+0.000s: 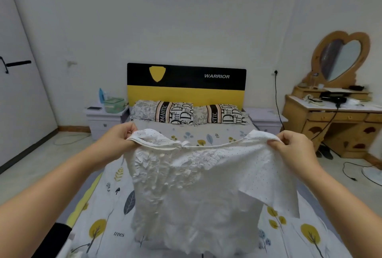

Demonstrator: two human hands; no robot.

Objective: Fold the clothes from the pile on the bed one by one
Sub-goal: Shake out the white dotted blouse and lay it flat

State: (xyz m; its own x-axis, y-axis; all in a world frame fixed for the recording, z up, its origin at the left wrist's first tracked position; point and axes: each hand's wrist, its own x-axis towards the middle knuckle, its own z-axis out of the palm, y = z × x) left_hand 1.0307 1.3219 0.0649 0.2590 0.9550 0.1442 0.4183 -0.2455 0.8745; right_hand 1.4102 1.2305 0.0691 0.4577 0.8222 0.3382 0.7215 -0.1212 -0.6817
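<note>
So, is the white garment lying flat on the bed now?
No, the left hand and right hand hold the white garment up by its top edge, hanging above the bed.

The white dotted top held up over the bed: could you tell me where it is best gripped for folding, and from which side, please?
Grip the white dotted top at its two shoulder corners, from above, as the left hand and right hand pinch them now. The neckline spans between them and the body hangs straight down, so it should lower flat onto the bed.
</note>
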